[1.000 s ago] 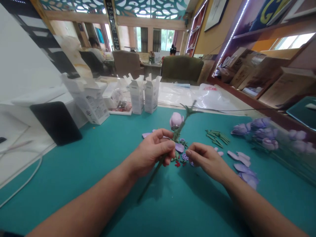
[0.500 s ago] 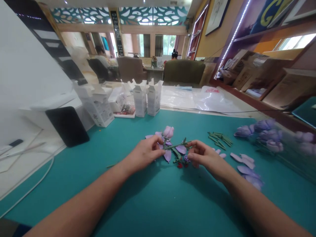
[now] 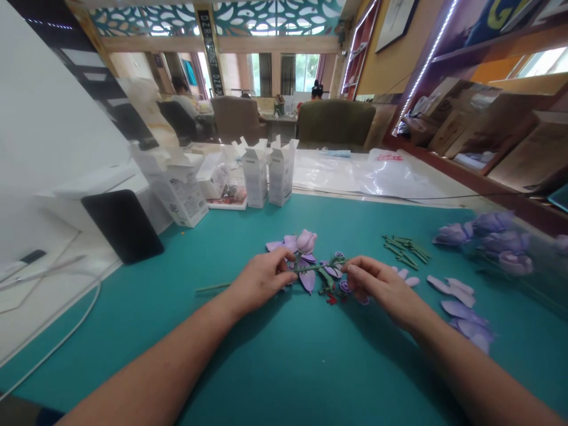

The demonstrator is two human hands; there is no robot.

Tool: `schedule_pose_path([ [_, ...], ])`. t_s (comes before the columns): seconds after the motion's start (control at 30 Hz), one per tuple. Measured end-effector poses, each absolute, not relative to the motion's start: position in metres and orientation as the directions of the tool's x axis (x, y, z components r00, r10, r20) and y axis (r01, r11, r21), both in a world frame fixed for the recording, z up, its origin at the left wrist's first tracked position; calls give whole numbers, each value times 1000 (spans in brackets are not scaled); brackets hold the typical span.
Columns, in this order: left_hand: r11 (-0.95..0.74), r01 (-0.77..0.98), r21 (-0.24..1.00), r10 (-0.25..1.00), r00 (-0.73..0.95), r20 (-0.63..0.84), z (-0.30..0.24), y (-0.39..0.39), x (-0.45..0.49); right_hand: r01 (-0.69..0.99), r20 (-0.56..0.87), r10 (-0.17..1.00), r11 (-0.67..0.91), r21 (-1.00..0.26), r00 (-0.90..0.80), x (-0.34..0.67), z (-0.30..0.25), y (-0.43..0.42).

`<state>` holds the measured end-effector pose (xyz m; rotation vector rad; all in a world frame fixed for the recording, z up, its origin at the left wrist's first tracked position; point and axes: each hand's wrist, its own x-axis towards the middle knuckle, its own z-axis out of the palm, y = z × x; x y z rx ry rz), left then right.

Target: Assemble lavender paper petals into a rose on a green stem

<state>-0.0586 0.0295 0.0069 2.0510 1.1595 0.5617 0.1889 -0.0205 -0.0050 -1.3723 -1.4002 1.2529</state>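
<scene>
A thin green toy flower stem (image 3: 316, 268) stretches between my two hands, just above the mat. My left hand (image 3: 261, 275) pinches its left end between thumb and fingers. The fingertips of my right hand (image 3: 377, 281) close on its right end. Behind the stem is a pale purple flower bud (image 3: 306, 241), with loose purple petals (image 3: 307, 280) around it. Small red pieces (image 3: 331, 299) and a round purple lattice piece (image 3: 344, 286) lie near my right fingertips. Another green stem (image 3: 212, 288) shows to the left, partly behind my left wrist.
On the teal mat (image 3: 284, 361), green stems (image 3: 406, 248) and purple petals (image 3: 468, 324) lie to the right, near assembled purple flowers (image 3: 503, 241). Opened white boxes (image 3: 280, 177) and a black tablet-like object (image 3: 123, 226) stand at the back left. People sit farther off.
The held stem has tilted closer to level, and both hands keep hold of it. The view has shifted slightly. More of the green stem left of my left wrist shows.
</scene>
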Motion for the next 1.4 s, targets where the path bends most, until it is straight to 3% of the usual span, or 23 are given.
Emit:
schedule_pose_path([
  [0.37,-353,509,785,868,492,71,3,26,-55,282,-103,991,-76,-956,-81,186,-4,-22],
  [0.73,-314,462,829,866,498,50,11,26,-59,436,110,992,74,-897,57,213,3,-16],
  [0.83,-316,475,821,866,498,46,11,26,-59,616,241,969,226,-755,-60,207,-8,-17],
  [0.93,-293,453,842,865,501,31,13,24,-58,753,378,889,431,-498,-259,195,-21,-20],
  [1.1,-167,371,913,853,520,-56,19,18,-55,870,398,830,475,-135,-391,182,-34,-19],
  [1.23,-60,327,943,818,558,-141,19,13,-51,902,386,833,431,-5,-396,177,-39,-15],
  [1.4,-20,319,947,798,576,-177,18,11,-47,926,354,864,377,12,-357,174,-42,-13],
])
